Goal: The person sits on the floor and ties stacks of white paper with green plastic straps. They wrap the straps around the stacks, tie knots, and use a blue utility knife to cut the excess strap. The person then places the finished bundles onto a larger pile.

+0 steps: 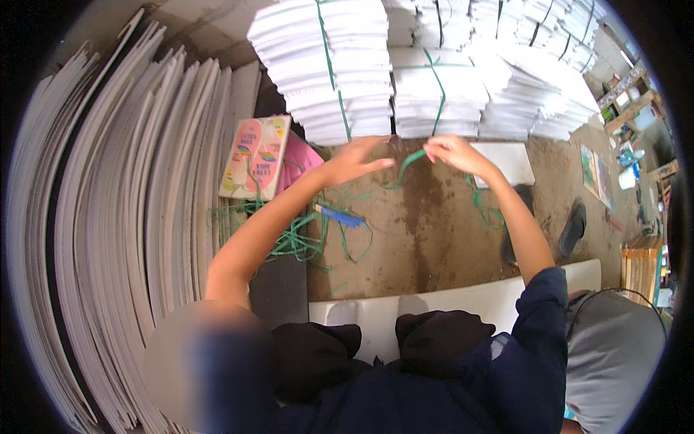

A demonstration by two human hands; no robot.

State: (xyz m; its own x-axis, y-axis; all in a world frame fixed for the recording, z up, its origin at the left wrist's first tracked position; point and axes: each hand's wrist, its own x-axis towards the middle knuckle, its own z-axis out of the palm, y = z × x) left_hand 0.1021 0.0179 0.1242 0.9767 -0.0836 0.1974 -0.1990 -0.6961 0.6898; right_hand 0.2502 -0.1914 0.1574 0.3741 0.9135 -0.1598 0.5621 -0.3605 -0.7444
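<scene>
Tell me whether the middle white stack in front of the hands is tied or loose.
Tied. A green strap crosses the top and front of the middle white stack, just beyond the right hand.
</scene>
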